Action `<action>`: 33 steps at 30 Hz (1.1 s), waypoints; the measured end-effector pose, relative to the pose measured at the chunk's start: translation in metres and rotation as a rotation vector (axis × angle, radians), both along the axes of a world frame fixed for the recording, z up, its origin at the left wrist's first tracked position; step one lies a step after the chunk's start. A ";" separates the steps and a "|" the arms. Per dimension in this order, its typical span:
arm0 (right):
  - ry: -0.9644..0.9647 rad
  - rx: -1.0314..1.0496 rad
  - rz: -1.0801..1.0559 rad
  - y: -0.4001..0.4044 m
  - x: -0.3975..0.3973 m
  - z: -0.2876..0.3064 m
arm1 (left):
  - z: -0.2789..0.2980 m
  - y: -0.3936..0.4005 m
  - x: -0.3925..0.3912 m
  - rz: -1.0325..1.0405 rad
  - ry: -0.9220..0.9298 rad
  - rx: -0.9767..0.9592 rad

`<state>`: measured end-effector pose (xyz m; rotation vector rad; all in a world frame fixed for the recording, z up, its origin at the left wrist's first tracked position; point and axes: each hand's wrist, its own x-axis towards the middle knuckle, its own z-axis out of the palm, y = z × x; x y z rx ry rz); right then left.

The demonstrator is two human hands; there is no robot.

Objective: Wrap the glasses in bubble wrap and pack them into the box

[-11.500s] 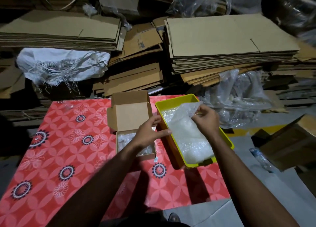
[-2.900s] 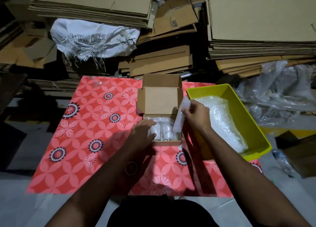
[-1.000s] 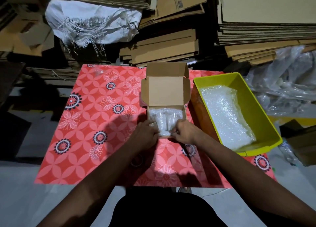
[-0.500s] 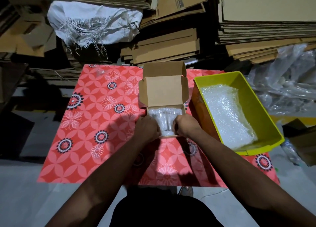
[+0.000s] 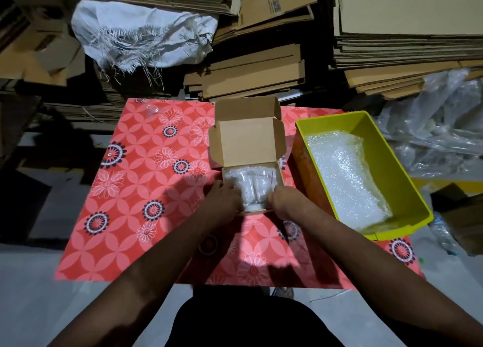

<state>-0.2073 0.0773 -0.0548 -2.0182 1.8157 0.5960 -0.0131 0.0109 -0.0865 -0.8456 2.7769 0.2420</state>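
A small brown cardboard box (image 5: 247,140) stands open on the red flowered cloth, its lid flap upright at the far side. Bubble-wrapped glasses (image 5: 252,183) lie inside it. My left hand (image 5: 224,201) covers the box's near left corner, its fingers curled against the left side of the bundle. At the near right corner my right hand (image 5: 283,203) does the same against the bundle's right side. The fingertips are hidden inside the box.
A yellow plastic bin (image 5: 402,179) holding sheets of bubble wrap (image 5: 345,174) stands just right of the box. Stacks of flat cardboard (image 5: 407,19) and a white sack (image 5: 141,33) lie behind the cloth (image 5: 146,189). Clear plastic bags (image 5: 441,127) lie at the right.
Earlier my right hand drew a wrapped bundle from the yellow bin and lowered it into the box. Both hands then came to the box's near corners and closed in on the bundle.
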 end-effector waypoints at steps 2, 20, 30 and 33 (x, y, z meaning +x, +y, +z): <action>0.017 0.017 0.045 0.000 0.000 0.006 | 0.004 0.009 0.003 -0.055 -0.014 -0.082; -0.247 -0.306 -0.010 0.007 -0.018 -0.004 | -0.020 0.005 0.011 -0.161 0.143 -0.130; -0.057 -0.414 0.058 0.017 -0.024 -0.013 | -0.023 -0.008 0.036 -0.277 0.182 -0.185; -0.057 -0.423 0.060 0.025 -0.027 -0.017 | -0.016 -0.008 0.038 -0.262 0.246 -0.192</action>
